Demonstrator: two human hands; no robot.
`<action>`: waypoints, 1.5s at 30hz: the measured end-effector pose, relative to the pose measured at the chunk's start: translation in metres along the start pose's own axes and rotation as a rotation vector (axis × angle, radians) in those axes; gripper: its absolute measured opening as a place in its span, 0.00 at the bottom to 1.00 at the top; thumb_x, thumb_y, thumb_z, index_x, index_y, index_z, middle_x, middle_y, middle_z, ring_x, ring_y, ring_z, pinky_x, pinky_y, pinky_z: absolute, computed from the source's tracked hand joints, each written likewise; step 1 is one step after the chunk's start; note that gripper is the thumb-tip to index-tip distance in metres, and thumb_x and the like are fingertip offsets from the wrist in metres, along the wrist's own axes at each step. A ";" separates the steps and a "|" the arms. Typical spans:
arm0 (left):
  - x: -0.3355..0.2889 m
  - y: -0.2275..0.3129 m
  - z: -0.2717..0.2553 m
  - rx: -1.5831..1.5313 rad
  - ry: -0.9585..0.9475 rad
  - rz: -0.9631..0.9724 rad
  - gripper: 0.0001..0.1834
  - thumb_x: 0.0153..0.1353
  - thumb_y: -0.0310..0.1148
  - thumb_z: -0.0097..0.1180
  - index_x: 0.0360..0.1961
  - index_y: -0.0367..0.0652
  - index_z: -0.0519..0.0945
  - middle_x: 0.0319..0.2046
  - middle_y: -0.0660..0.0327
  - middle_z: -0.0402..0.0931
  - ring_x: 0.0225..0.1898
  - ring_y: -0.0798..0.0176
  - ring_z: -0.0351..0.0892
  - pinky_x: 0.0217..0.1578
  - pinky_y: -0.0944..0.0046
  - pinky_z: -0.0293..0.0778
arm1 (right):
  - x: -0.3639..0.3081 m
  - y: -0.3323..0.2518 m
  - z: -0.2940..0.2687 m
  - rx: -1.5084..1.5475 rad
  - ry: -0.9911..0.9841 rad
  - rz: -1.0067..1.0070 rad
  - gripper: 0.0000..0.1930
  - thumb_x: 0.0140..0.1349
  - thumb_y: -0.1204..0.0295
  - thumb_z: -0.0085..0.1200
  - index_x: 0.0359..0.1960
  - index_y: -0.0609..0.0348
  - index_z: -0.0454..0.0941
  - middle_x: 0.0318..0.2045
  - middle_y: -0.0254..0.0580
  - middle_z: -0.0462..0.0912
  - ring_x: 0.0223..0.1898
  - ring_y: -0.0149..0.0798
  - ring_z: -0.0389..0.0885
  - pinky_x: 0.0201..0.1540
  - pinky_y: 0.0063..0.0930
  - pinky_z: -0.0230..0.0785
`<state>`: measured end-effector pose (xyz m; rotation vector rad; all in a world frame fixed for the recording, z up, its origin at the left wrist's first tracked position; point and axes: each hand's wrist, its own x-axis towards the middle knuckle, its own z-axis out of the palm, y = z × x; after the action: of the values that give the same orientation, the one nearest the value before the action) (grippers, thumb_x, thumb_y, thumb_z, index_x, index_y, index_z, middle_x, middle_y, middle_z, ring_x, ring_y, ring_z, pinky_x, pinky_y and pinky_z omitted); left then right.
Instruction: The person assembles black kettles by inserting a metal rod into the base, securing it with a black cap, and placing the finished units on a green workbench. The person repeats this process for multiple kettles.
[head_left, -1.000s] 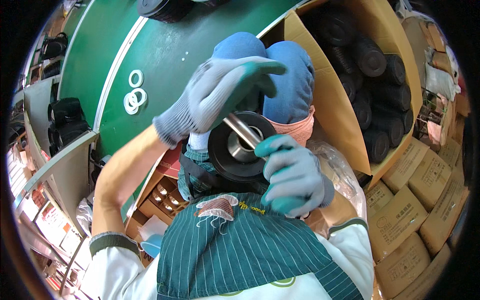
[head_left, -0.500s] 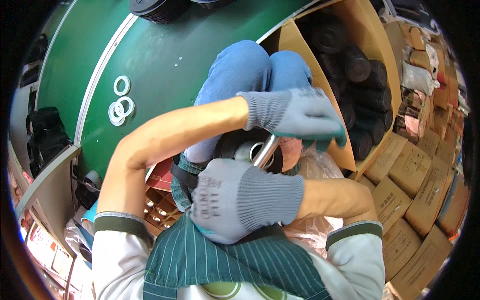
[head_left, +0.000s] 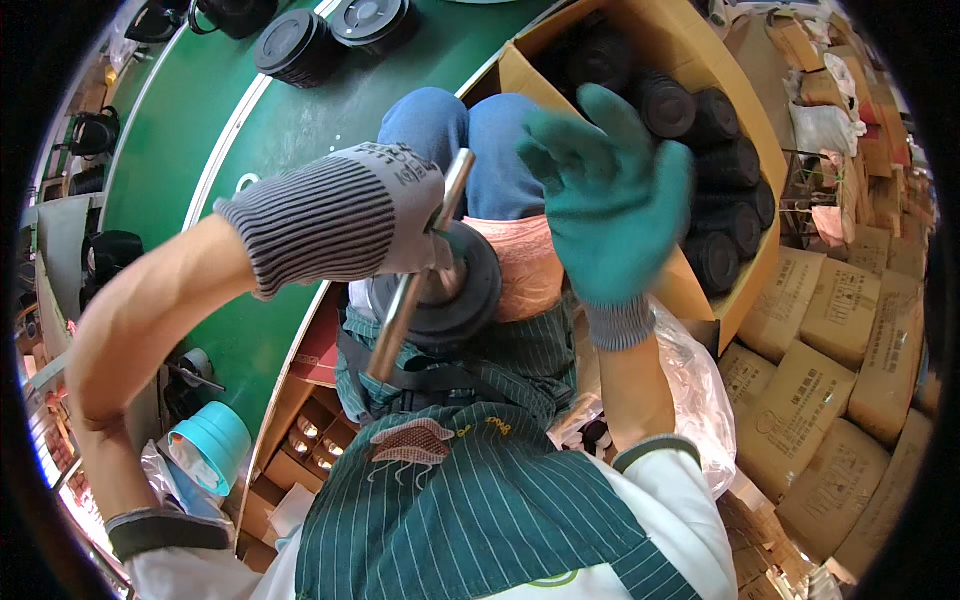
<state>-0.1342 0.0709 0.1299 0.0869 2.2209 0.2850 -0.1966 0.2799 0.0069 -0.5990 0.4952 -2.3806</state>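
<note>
My left hand (head_left: 405, 225), in a grey and green coated glove, is closed around a shiny metal T-bar (head_left: 398, 325). The bar slants over my lap, its ends sticking out above and below the fist. A metal cylinder (head_left: 443, 285) joins it to a round black lid-like part (head_left: 478, 290) resting at my thighs. Raised to the right of this part, my right hand (head_left: 615, 210) is open and holds nothing. Its green palm shows and the fingers are spread, slightly blurred. The underside of the black part is hidden.
Stacked black lids (head_left: 365, 20) stand on the green table (head_left: 150, 150), a white ring (head_left: 248, 182) beside my left wrist. At right, an open carton (head_left: 765, 270) holds several black cylinders. Sealed cartons (head_left: 800, 420) pile beyond it. A divided box (head_left: 285, 465) and turquoise bucket (head_left: 222, 440) are lower left.
My crossed arms have come apart. The left hand moved left and now grips the metal bar; the right hand left the lap and rose to the right, opening. The view has shifted.
</note>
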 end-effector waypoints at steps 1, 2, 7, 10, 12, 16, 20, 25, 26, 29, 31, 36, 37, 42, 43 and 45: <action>0.002 0.007 0.008 0.062 -0.004 -0.010 0.23 0.70 0.50 0.57 0.38 0.37 0.87 0.28 0.48 0.84 0.33 0.53 0.88 0.40 0.52 0.83 | -0.002 0.008 -0.009 -0.020 0.355 0.100 0.35 0.81 0.46 0.26 0.74 0.60 0.63 0.65 0.56 0.77 0.69 0.51 0.74 0.73 0.51 0.63; 0.006 0.016 0.017 0.126 -0.008 -0.016 0.25 0.71 0.51 0.54 0.39 0.37 0.87 0.28 0.48 0.84 0.33 0.53 0.88 0.39 0.52 0.84 | -0.012 0.022 -0.039 0.219 0.351 0.186 0.35 0.81 0.46 0.27 0.75 0.61 0.62 0.66 0.59 0.76 0.68 0.52 0.74 0.73 0.50 0.63; 0.018 0.087 0.036 0.461 -0.006 -0.150 0.41 0.72 0.58 0.50 0.65 0.25 0.68 0.34 0.47 0.86 0.35 0.48 0.89 0.30 0.55 0.85 | -0.018 0.052 -0.059 -0.318 0.150 0.360 0.35 0.81 0.46 0.29 0.75 0.62 0.62 0.66 0.64 0.74 0.67 0.55 0.76 0.73 0.50 0.65; 0.016 0.094 0.045 -0.008 0.014 -0.496 0.52 0.69 0.60 0.54 0.72 0.19 0.55 0.35 0.43 0.86 0.37 0.46 0.90 0.33 0.54 0.85 | 0.017 0.061 -0.060 0.351 0.225 0.720 0.29 0.81 0.50 0.35 0.64 0.62 0.74 0.56 0.55 0.85 0.61 0.47 0.82 0.69 0.42 0.70; 0.028 0.092 0.053 0.003 0.152 -0.398 0.53 0.68 0.59 0.55 0.73 0.19 0.54 0.35 0.43 0.86 0.38 0.45 0.89 0.34 0.52 0.85 | 0.030 0.067 -0.069 0.100 0.352 0.679 0.25 0.79 0.48 0.41 0.58 0.56 0.76 0.46 0.45 0.85 0.46 0.42 0.83 0.54 0.38 0.75; 0.012 0.053 0.080 -0.046 0.346 -0.245 0.45 0.64 0.55 0.62 0.65 0.26 0.60 0.33 0.40 0.84 0.37 0.40 0.89 0.36 0.48 0.84 | 0.037 0.104 -0.079 0.931 0.138 0.588 0.24 0.80 0.55 0.45 0.20 0.44 0.61 0.17 0.26 0.50 0.19 0.30 0.53 0.30 0.28 0.54; 0.003 0.032 0.086 -0.128 0.285 -0.161 0.39 0.62 0.51 0.66 0.58 0.31 0.63 0.30 0.40 0.83 0.32 0.39 0.87 0.34 0.47 0.83 | 0.016 0.093 -0.048 0.712 0.166 0.475 0.24 0.81 0.55 0.42 0.22 0.44 0.60 0.17 0.25 0.51 0.19 0.30 0.53 0.30 0.28 0.55; 0.006 -0.001 0.070 -0.116 0.158 0.100 0.49 0.62 0.53 0.69 0.69 0.29 0.58 0.34 0.42 0.83 0.38 0.39 0.87 0.41 0.48 0.83 | -0.009 0.075 -0.037 0.264 0.112 0.178 0.23 0.83 0.60 0.34 0.22 0.46 0.57 0.17 0.26 0.52 0.22 0.31 0.54 0.46 0.30 0.69; 0.008 -0.004 0.067 -0.039 0.099 0.066 0.52 0.61 0.54 0.69 0.73 0.34 0.57 0.40 0.45 0.83 0.43 0.40 0.87 0.45 0.49 0.83 | -0.014 0.065 -0.027 0.283 0.170 0.181 0.24 0.84 0.59 0.32 0.22 0.46 0.57 0.15 0.27 0.51 0.21 0.31 0.55 0.55 0.38 0.73; 0.036 -0.052 0.082 0.030 0.290 0.620 0.53 0.59 0.60 0.70 0.74 0.39 0.59 0.45 0.49 0.82 0.44 0.42 0.87 0.44 0.50 0.85 | -0.047 0.057 0.008 -0.194 0.250 -0.001 0.25 0.84 0.59 0.31 0.21 0.47 0.58 0.15 0.29 0.51 0.20 0.34 0.57 0.54 0.44 0.74; 0.042 -0.059 0.080 0.220 0.307 0.683 0.56 0.55 0.67 0.68 0.75 0.45 0.59 0.45 0.50 0.82 0.43 0.46 0.88 0.44 0.52 0.86 | -0.062 0.067 0.022 -0.269 0.244 -0.195 0.26 0.84 0.59 0.30 0.20 0.48 0.59 0.14 0.31 0.53 0.20 0.36 0.58 0.50 0.47 0.74; 0.039 -0.061 0.071 0.071 0.428 0.541 0.53 0.52 0.64 0.71 0.72 0.46 0.66 0.46 0.51 0.84 0.42 0.45 0.88 0.45 0.51 0.84 | -0.062 0.040 -0.002 -0.219 0.456 0.118 0.23 0.79 0.52 0.45 0.57 0.60 0.75 0.45 0.45 0.84 0.51 0.48 0.82 0.67 0.48 0.69; 0.023 -0.046 0.054 -0.031 0.371 0.389 0.50 0.53 0.61 0.72 0.70 0.43 0.69 0.46 0.51 0.85 0.43 0.45 0.88 0.47 0.51 0.84 | -0.065 0.040 -0.008 -0.472 0.397 0.113 0.26 0.75 0.52 0.51 0.63 0.60 0.71 0.52 0.47 0.81 0.57 0.50 0.79 0.69 0.47 0.66; 0.048 -0.125 0.108 -0.693 0.992 -0.095 0.35 0.58 0.46 0.74 0.65 0.46 0.75 0.44 0.50 0.87 0.43 0.54 0.90 0.45 0.55 0.83 | -0.074 0.033 0.034 -1.739 -0.167 0.296 0.55 0.44 0.52 0.80 0.74 0.57 0.66 0.73 0.63 0.64 0.72 0.61 0.66 0.74 0.50 0.59; 0.050 -0.148 0.111 -0.461 0.944 -0.381 0.33 0.60 0.46 0.73 0.63 0.46 0.76 0.43 0.50 0.87 0.42 0.53 0.90 0.43 0.54 0.83 | -0.077 0.038 0.043 -1.825 -0.174 0.280 0.56 0.40 0.52 0.82 0.73 0.56 0.69 0.72 0.66 0.65 0.71 0.64 0.67 0.74 0.51 0.59; 0.071 -0.199 0.148 -0.334 0.844 -0.526 0.38 0.62 0.53 0.68 0.68 0.49 0.69 0.42 0.49 0.87 0.46 0.44 0.88 0.50 0.44 0.78 | -0.079 0.035 0.042 -1.713 -0.154 0.275 0.54 0.38 0.52 0.83 0.71 0.55 0.72 0.71 0.67 0.65 0.71 0.64 0.68 0.73 0.53 0.60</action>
<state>-0.0547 -0.0857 -0.0591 -0.9415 2.8543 0.4450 -0.1022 0.2981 0.0017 -1.2055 2.3130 -1.1102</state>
